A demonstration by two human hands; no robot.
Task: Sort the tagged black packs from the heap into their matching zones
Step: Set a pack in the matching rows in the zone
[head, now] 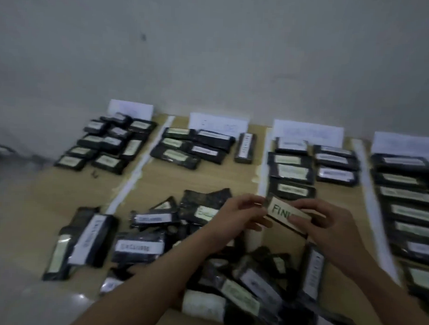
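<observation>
Gripping pack [285, 217] by its ends: left hand [238, 213], right hand [328, 222] | long axis left-right, tag up

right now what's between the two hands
In the head view, one black pack with a pale tag reading "FIN…", held by the left hand and right hand.

seen from above: left hand [241, 213] and right hand [328, 221] pinching opposite ends of a black rectangular pack with a pale tag reading "fin" [283, 214], above a jumbled heap of tagged black packs [205, 254], with sorted rows of packs [291, 165] in taped zones on a tan board [159, 184] near white paper signs [308, 132].
</observation>
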